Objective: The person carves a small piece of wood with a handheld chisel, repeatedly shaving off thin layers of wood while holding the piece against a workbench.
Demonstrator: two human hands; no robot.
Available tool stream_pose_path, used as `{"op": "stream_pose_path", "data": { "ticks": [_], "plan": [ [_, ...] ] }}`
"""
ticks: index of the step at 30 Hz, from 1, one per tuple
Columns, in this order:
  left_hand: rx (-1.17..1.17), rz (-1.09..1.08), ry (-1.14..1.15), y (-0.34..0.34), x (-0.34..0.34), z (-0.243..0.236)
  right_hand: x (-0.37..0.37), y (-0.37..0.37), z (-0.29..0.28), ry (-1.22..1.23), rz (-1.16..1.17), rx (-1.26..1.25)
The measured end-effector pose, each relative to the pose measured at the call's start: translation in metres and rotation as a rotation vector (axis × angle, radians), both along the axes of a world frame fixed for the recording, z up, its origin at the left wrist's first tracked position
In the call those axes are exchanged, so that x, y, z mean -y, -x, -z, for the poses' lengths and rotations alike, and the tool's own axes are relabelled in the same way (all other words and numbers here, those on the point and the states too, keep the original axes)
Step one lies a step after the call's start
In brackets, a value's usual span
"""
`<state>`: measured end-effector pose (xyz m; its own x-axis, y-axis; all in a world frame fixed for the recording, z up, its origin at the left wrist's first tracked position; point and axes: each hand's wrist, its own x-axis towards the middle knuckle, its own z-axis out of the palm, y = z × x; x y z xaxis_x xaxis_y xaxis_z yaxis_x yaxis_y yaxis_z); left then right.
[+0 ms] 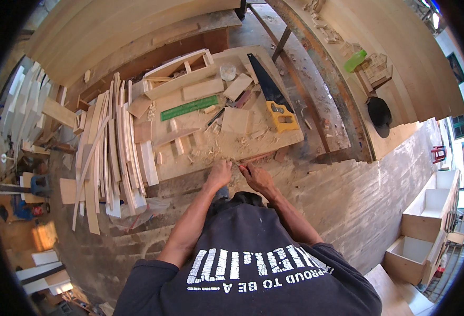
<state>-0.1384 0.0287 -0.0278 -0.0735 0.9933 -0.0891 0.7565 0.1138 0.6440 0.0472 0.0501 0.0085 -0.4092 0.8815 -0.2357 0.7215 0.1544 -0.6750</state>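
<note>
Close together at the near edge of the wooden work board [290, 134], my left hand [220, 174] and my right hand [258, 178] are both closed. Something small and thin shows between their fingertips, too small to name. Beyond them, wood shavings and offcuts lie around a thin square wood piece [235, 120]. A green ruler [189, 108] lies farther left. To the right, a handsaw [267, 84] with a yellow handle rests along the board. A dark pencil-like stick [215, 117] lies near the square piece.
Long wood strips [113, 142] are stacked at the left. An open wooden frame [182, 73] and a clear glass [227, 71] stand at the back. On a right-hand bench are a black cap [379, 116] and a green bottle [355, 61]. Wooden boxes [426, 210] sit far right.
</note>
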Motion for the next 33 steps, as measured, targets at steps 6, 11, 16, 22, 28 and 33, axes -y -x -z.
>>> {"op": "stream_pose_path", "data": {
  "ticks": [6, 11, 16, 22, 28, 33],
  "plan": [
    [-0.074, -0.038, 0.185, -0.004, 0.001, -0.004, 0.000, 0.004, 0.018, 0.001, -0.023, -0.023],
    [-0.082, -0.040, 0.157, -0.008, 0.004, -0.008, 0.001, 0.011, -0.008, 0.035, -0.008, 0.077],
    [-0.116, -0.038, 0.130, -0.012, 0.006, -0.011, -0.001, 0.011, -0.001, 0.060, -0.012, 0.065],
    [-0.200, 0.021, 0.206, -0.014, 0.004, -0.021, -0.009, 0.026, 0.001, 0.037, -0.006, 0.091],
    [-0.172, 0.011, 0.179, -0.016, 0.000, -0.017, -0.018, 0.014, 0.044, 0.186, 0.127, -0.086],
    [-0.154, -0.031, 0.232, -0.012, 0.004, -0.015, -0.012, 0.002, 0.027, 0.169, 0.078, -0.163]
  ]
}}
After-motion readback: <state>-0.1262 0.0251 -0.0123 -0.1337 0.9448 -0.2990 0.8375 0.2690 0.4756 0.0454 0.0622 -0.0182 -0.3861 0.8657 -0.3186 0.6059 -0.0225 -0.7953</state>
